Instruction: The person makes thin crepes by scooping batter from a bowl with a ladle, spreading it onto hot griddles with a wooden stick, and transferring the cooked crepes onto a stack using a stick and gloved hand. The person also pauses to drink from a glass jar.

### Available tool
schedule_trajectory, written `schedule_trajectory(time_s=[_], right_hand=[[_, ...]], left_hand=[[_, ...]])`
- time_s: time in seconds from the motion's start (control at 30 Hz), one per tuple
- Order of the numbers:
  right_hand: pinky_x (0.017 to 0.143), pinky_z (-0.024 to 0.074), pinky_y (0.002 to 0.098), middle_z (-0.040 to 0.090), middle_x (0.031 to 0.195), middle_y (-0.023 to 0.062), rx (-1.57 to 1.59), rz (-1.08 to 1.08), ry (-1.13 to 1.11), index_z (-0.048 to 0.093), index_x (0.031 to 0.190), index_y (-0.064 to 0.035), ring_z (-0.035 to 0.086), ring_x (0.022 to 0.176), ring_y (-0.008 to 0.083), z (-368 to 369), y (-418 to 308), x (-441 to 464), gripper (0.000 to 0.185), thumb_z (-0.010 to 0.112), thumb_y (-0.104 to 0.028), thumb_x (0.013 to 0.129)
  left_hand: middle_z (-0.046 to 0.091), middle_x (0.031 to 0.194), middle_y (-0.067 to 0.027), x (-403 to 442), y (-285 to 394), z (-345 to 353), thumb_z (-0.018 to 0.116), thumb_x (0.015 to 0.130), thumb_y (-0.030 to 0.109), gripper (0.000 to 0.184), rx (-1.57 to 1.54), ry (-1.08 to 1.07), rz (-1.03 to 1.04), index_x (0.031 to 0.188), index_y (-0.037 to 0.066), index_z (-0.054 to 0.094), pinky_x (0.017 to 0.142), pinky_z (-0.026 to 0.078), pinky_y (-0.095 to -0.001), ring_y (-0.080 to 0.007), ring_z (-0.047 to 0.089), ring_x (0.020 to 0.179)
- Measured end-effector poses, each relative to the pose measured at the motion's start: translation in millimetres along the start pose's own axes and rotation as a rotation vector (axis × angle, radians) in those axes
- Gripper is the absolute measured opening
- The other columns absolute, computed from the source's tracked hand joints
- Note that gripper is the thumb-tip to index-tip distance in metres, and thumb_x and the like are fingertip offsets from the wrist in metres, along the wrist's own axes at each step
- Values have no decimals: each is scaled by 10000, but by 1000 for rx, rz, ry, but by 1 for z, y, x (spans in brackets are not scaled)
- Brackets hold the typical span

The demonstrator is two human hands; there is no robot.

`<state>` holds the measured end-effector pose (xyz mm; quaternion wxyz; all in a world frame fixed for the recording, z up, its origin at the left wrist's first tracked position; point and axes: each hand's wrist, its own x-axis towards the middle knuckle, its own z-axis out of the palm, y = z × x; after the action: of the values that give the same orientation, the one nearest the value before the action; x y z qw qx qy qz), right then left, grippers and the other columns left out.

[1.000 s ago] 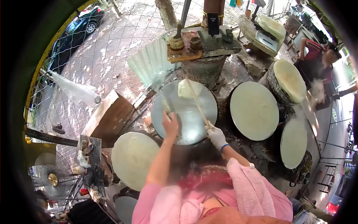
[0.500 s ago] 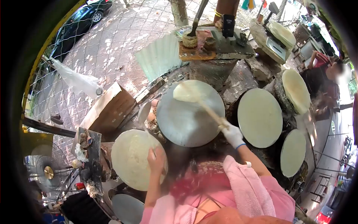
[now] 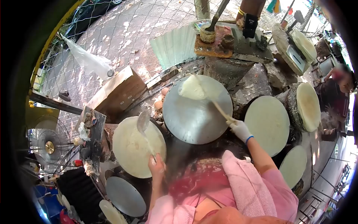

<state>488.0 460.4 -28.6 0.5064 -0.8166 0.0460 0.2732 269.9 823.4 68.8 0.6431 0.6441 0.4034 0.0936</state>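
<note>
My right hand (image 3: 239, 129), in a white glove, grips the wooden handle of a batter spreader (image 3: 220, 110). Its far end lies in a patch of pale batter (image 3: 192, 88) at the top of a round grey griddle (image 3: 197, 128). The batter covers only the upper part of the plate, and the spreader's head is blurred. With closed fingers my bare left hand (image 3: 158, 167) holds a ladle (image 3: 143, 122) by its handle. The ladle's bowl hangs over the upper right of a round flatbread (image 3: 134, 151) on the left griddle.
Two more griddles with thin flatbreads (image 3: 267, 125) (image 3: 293, 166) are at right, beside a flatbread stack (image 3: 308, 106). Another grey plate (image 3: 125, 196) lies lower left. A cardboard box (image 3: 117, 95), fan (image 3: 49, 146) and wire fence are left; a brush jar (image 3: 207, 34) stands behind. A person (image 3: 335, 93) is far right.
The batter patch has widened rightward on the middle griddle as the spreader moved. My left hand has brought the ladle back from the griddle's edge over the left flatbread. The camera view has shifted.
</note>
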Motion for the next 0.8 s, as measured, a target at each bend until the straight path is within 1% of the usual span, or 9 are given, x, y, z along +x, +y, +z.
schedule_trajectory(time_s=[0.07,0.17,0.23,0.3,0.43,0.47,0.6,0.7,0.8], right_hand=[[644,456,252,601,820,-3,91,-98,-136,564,1342,-93,486,661,79,29,-10,9,493,626,-351,928],[781,493,254,692,962,59,-129,-128,-185,576,1325,-87,595,841,93,16,-38,1,474,642,-335,927],[835,488,246,702,1034,62,-166,-328,-9,565,1333,-81,609,908,107,-11,-7,28,471,649,-310,930],[816,488,232,681,1055,21,4,-142,24,568,1317,-35,581,902,88,-41,-24,39,436,638,-248,943],[837,466,233,648,1107,4,27,-49,-382,554,1329,-19,537,921,87,-21,-44,38,465,642,-247,933],[877,459,241,660,1124,9,60,139,-423,566,1320,-29,559,964,89,-17,-58,30,472,660,-261,920],[886,458,243,665,1099,3,-106,-138,-321,564,1327,-46,567,955,85,-52,-57,46,483,671,-274,915],[765,459,226,669,1055,-10,-190,-4,-296,563,1337,-73,513,827,55,-76,-45,97,473,673,-257,915],[625,429,198,591,842,-49,-70,43,-570,569,1346,-122,471,667,50,-57,-70,76,458,658,-293,930]], left_hand=[[432,596,7,-4,-3,7,525,986,151,205,-19,-2,-24,824,69,432,332,314,-242,-74,389,389],[435,596,8,-10,-6,13,529,984,151,237,-12,15,-62,796,79,405,339,309,-237,-67,391,402],[439,599,10,-15,-7,17,529,984,152,233,-4,30,-76,798,80,408,345,309,-235,-62,391,411],[440,601,13,-19,-9,21,527,984,153,225,-8,44,-76,803,82,416,355,312,-230,-57,393,419],[439,601,15,-24,-10,30,523,987,156,205,-40,76,-121,817,82,435,368,317,-226,-54,392,425],[443,609,17,-27,-10,32,524,985,166,202,-27,77,-110,820,82,443,374,315,-222,-49,394,435],[450,617,21,-32,-9,38,531,981,189,201,-1,116,-145,827,82,457,387,317,-216,-43,400,452],[446,605,17,-36,-11,42,526,985,201,203,-7,125,-120,832,86,456,372,311,-222,-52,397,429],[436,574,9,-35,-26,40,512,997,202,208,42,137,-92,834,91,446,326,296,-240,-76,379,357]])
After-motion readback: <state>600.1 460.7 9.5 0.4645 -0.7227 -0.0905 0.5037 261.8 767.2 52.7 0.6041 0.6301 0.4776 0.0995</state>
